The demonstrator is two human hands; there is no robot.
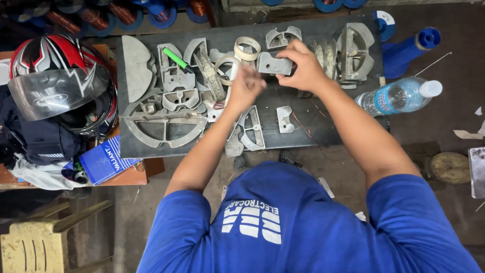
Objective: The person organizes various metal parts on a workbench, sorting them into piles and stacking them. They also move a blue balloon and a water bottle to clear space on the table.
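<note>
My right hand (303, 65) is shut on a flat grey metal former piece (273, 64) and holds it just above the dark board (323, 126). My left hand (246, 86) is blurred, its fingers curled, just left of that piece and touching or close to a pale tape ring (225, 68). Whether it holds anything is unclear. Several grey metal shapes lie on the board: a big half-round frame (164, 124), a curved piece (251, 132) under my left wrist and a small bracket (284, 119) between my forearms.
A second tape ring (247, 48) and a green marker (177, 59) lie on the board. A red helmet (55, 76) and a blue box (103, 161) sit at the left. A water bottle (399, 96) and blue spools (411, 48) are at the right, a yellow stool (35, 242) at the lower left.
</note>
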